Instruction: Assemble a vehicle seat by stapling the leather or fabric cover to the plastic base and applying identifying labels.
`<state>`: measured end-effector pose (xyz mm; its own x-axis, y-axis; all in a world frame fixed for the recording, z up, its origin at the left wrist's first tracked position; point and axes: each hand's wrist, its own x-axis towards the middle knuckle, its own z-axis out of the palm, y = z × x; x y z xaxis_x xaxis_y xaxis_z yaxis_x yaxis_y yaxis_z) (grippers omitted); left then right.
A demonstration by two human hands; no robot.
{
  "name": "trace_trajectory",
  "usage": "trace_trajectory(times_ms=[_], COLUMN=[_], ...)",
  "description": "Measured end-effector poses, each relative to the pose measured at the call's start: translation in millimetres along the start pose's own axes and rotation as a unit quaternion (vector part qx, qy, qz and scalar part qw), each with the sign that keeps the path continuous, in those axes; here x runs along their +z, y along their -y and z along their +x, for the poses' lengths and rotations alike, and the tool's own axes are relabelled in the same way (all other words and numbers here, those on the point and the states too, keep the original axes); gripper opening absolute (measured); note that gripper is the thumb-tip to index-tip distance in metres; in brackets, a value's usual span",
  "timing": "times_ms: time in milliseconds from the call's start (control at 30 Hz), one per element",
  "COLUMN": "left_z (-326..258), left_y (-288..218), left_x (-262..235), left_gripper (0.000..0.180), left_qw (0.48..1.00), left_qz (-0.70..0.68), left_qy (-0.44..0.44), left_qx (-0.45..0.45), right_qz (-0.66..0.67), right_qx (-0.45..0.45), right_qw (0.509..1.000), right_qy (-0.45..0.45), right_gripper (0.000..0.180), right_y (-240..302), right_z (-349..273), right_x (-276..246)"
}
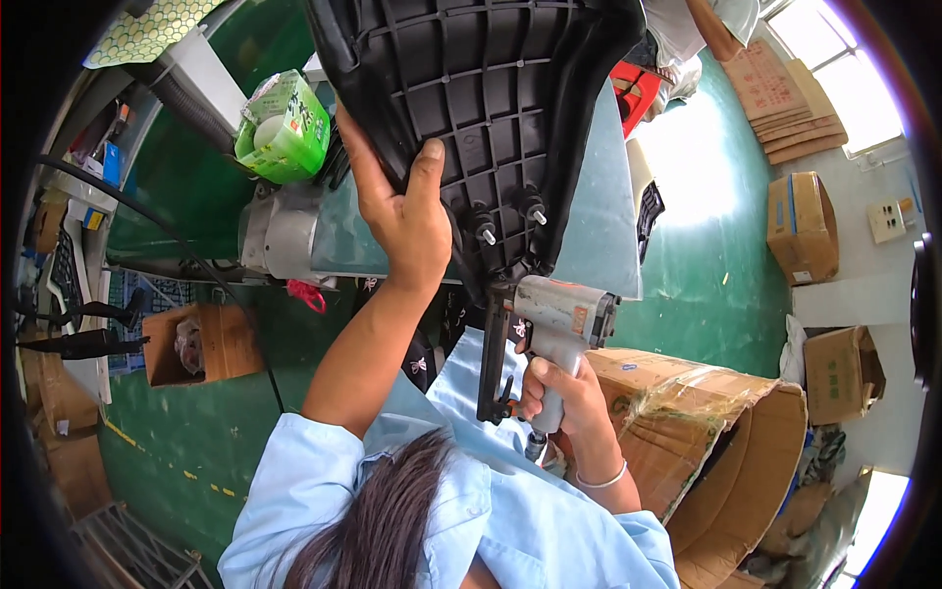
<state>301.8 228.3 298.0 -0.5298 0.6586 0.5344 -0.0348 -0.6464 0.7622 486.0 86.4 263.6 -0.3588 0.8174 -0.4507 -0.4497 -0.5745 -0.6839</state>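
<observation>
A black ribbed motorcycle-style seat (471, 118), underside up, fills the top middle of the head view. Two bolts stand out of its base near the narrow end. My left hand (412, 211) grips the seat's left edge, with the thumb on the ribbed underside and the other fingers partly hidden along the side. In my right hand (569, 393) is a grey pneumatic staple gun (559, 309), its handle wrapped by my fingers. The gun's nose meets or nearly meets the seat's narrow near end; contact cannot be made out for certain. An air hose fitting hangs below the handle.
A pale table (589, 226) lies under the seat. At its left stand a grey machine (280, 231) and a green carton (285, 133). A large open cardboard box (687, 422) is close by my right arm. A black cable (211, 265) crosses the left side. Another person's arm (714, 31) shows at top right.
</observation>
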Motion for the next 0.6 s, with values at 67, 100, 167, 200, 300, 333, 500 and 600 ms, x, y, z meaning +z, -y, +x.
trace_trajectory(times_ms=[67, 100, 167, 200, 300, 333, 500, 600], left_z=[1, 1, 1, 2, 6, 7, 9, 10], left_y=[-2, -3, -4, -4, -3, -3, -3, -3], left_x=[-3, -4, -6, -6, -3, -2, 1, 5], left_gripper=[0.072, 0.072, 0.073, 0.073, 0.073, 0.072, 0.071, 0.071], left_qw=[1.000, 1.000, 0.999, 0.999, 0.997, 0.995, 0.989, 0.986], left_qz=[0.006, 0.008, 0.011, 0.014, 0.014, 0.014, 0.021, 0.003], left_qy=[-0.002, 0.014, 0.030, 0.043, 0.067, 0.079, 0.113, 0.126], left_qx=[0.003, 0.011, 0.017, 0.023, 0.047, 0.066, 0.095, 0.107], right_qz=[-0.037, -0.039, -0.041, -0.092, -0.165, -0.239, -0.413, -0.530], right_qx=[0.002, -0.010, -0.021, -0.051, -0.097, -0.107, -0.176, -0.217], right_qw=[0.999, 0.999, 0.999, 0.993, 0.976, 0.960, 0.885, 0.810], right_qy=[-0.007, -0.010, -0.014, -0.043, -0.102, -0.102, -0.124, -0.125], right_gripper=[0.033, 0.040, 0.047, 0.048, 0.045, 0.044, 0.032, 0.034], right_y=[0, -1, -2, -2, -5, -5, -4, 1], right_z=[-2, -6, -15, -20, -22, -20, -12, 2], right_x=[0, -3, -8, -10, -14, -16, -15, -12])
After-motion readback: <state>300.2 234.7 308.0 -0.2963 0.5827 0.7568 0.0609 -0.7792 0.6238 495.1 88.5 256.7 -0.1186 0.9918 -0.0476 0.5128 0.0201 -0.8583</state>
